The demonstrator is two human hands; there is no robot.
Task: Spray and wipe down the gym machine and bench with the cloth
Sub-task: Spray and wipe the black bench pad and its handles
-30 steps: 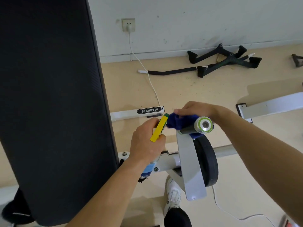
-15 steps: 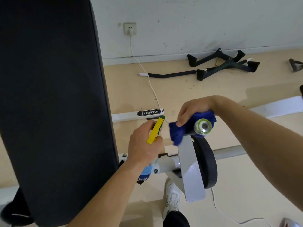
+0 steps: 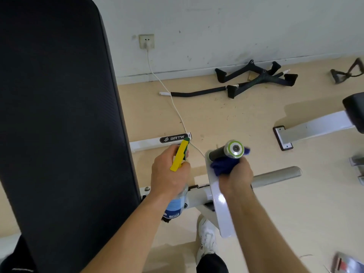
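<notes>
The person's left hand (image 3: 169,174) is gripping a clear spray bottle (image 3: 174,203) with a yellow-and-green trigger head, fingers curled round its neck, the nozzle pointing toward the far floor. The right hand (image 3: 235,177) is clutching a bunched dark blue cloth (image 3: 222,166) and pressing it against the near side of a black cylindrical peg (image 3: 218,152) with a silver end cap, atop the white metal machine arm (image 3: 221,209). The tall black padded bench back (image 3: 59,125) is filling the left. Black cable handles (image 3: 256,77) are lying on the far floor.
</notes>
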